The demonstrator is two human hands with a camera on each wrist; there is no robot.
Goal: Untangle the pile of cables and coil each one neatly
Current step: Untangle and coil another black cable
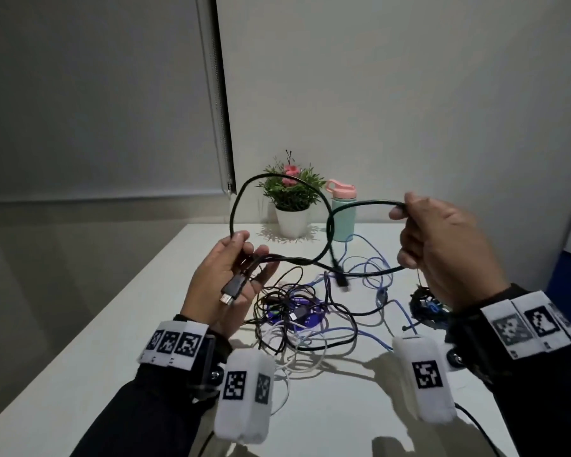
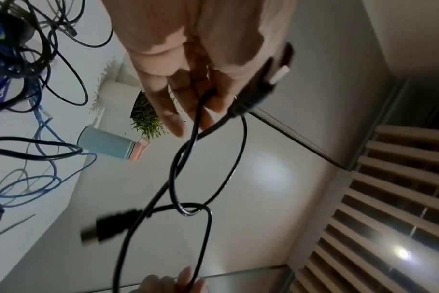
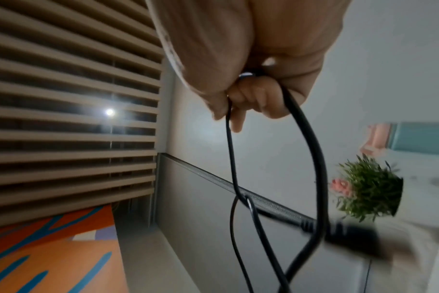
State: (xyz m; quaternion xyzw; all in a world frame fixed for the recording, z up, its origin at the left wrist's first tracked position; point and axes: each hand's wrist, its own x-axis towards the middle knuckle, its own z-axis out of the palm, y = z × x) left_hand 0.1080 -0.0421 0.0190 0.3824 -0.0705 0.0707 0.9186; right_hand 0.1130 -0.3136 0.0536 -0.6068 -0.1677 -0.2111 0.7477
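White table (image 1: 119,324), plant and bottle at back | black cable (image 1: 314,258) lifted mid-frame, crossed loops | left hand (image 1: 225,285) grips plug end | right hand (image 1: 442,245) pinches loop | pile (image 1: 310,318) below | risk: pulling tightens the crossing, dangling plug snags pile

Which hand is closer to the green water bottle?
Right. The right hand is raised just beside the water bottle; the left hand sits lower, across the potted plant from it.

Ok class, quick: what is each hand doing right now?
Left hand: holds the black cable near its plug.
Right hand: grips the same cable's loop.
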